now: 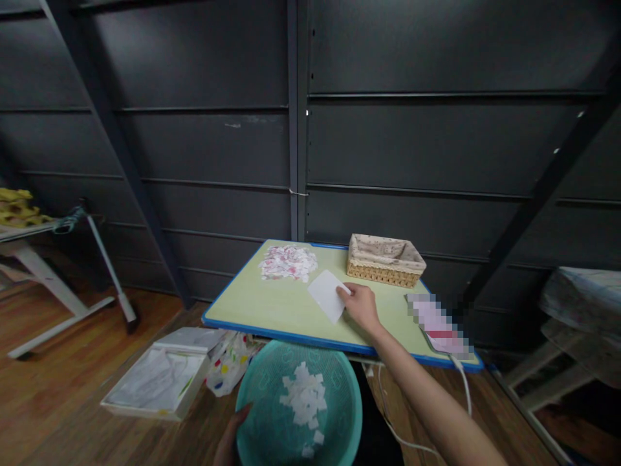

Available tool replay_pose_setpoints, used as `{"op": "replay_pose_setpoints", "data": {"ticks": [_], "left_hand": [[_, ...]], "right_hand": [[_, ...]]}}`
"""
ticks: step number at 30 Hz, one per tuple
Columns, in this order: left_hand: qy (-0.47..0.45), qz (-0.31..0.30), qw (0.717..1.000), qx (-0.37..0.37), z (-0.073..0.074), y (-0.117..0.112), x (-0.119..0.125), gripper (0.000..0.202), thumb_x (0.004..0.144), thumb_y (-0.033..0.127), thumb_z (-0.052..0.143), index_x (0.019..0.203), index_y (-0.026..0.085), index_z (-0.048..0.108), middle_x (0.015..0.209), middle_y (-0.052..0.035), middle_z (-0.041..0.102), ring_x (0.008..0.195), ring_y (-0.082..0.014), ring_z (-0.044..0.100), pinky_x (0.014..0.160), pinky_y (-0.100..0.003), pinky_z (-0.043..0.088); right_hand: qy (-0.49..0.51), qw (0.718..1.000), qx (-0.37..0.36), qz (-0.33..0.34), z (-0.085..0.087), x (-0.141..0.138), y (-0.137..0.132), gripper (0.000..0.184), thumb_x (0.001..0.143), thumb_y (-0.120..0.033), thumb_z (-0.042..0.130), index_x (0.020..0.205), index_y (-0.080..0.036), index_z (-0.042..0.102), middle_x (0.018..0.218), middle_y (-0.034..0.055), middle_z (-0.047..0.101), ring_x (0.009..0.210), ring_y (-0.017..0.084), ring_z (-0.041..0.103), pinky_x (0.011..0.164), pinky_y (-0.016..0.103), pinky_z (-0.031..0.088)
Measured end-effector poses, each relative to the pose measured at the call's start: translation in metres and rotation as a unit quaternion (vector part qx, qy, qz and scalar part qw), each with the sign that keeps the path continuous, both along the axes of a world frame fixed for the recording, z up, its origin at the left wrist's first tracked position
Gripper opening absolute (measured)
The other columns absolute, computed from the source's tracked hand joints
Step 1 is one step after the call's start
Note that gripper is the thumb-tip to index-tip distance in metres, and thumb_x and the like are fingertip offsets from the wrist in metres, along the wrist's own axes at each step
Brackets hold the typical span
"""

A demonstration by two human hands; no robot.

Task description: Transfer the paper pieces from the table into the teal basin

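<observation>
My right hand reaches out over a small green table with a blue rim and is closed on the edge of a white card that lies on the tabletop. My left hand grips the near left rim of a teal plastic basin held below the table's front edge. Several small white paper pieces lie in the basin. A pile of small white and pink paper scraps lies at the far left of the table.
A wicker basket with a cloth lining stands at the table's far right. A phone with a white cable lies at the right edge. An open white box and a plastic bag sit on the wood floor. Dark metal panels stand behind.
</observation>
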State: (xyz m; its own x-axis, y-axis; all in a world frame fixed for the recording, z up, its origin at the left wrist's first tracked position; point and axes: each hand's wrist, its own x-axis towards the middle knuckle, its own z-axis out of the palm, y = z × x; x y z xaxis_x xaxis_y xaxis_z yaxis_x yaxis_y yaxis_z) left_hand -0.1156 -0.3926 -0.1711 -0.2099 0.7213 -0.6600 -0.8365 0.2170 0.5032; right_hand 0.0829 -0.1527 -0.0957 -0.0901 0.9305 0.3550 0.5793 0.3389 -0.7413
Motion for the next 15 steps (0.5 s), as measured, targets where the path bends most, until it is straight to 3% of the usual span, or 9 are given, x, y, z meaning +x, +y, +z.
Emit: {"op": "replay_pose_setpoints", "data": {"ticks": [3,6,11,15], "left_hand": [[0.055,-0.017,0.997,-0.057,0.005,0.008,0.010,0.086,0.073,0.011,0.066,0.148,0.004,0.024,0.111,-0.0206,0.075,0.103,-0.0373,0.069,0.100,-0.057,0.043],[0.062,-0.016,0.997,-0.048,0.005,0.015,0.016,0.088,0.072,0.009,0.065,0.148,0.004,0.021,0.112,-0.0212,0.074,0.104,-0.0376,0.068,0.102,-0.058,0.041],[0.014,-0.019,1.000,-0.008,-0.004,0.020,0.015,0.090,0.074,0.011,0.064,0.151,0.011,0.017,0.118,-0.0187,0.072,0.112,-0.0384,0.063,0.106,-0.058,0.036],[-0.111,-0.019,0.993,0.035,-0.015,0.017,0.011,0.078,0.079,0.034,0.062,0.149,0.025,0.030,0.125,-0.0112,0.071,0.123,-0.0398,0.055,0.108,-0.057,0.034]], "right_hand": [[-0.018,0.999,0.010,-0.040,0.004,0.023,0.014,0.035,0.081,-0.034,0.049,0.082,-0.011,0.076,0.074,0.0092,0.073,0.065,0.020,0.062,0.059,0.026,0.038],[-0.015,0.999,0.020,-0.027,0.013,0.028,0.027,0.035,0.082,-0.033,0.049,0.086,-0.010,0.076,0.078,0.0089,0.074,0.068,0.021,0.063,0.062,0.026,0.040],[-0.040,0.996,0.079,-0.007,0.035,-0.001,0.053,0.034,0.084,-0.029,0.049,0.101,-0.015,0.075,0.093,0.0084,0.075,0.082,0.023,0.066,0.073,0.028,0.045],[-0.053,0.996,0.066,0.018,0.040,-0.021,0.070,0.031,0.082,-0.024,0.051,0.100,-0.015,0.076,0.102,0.0100,0.074,0.090,0.022,0.067,0.081,0.029,0.046]]}}
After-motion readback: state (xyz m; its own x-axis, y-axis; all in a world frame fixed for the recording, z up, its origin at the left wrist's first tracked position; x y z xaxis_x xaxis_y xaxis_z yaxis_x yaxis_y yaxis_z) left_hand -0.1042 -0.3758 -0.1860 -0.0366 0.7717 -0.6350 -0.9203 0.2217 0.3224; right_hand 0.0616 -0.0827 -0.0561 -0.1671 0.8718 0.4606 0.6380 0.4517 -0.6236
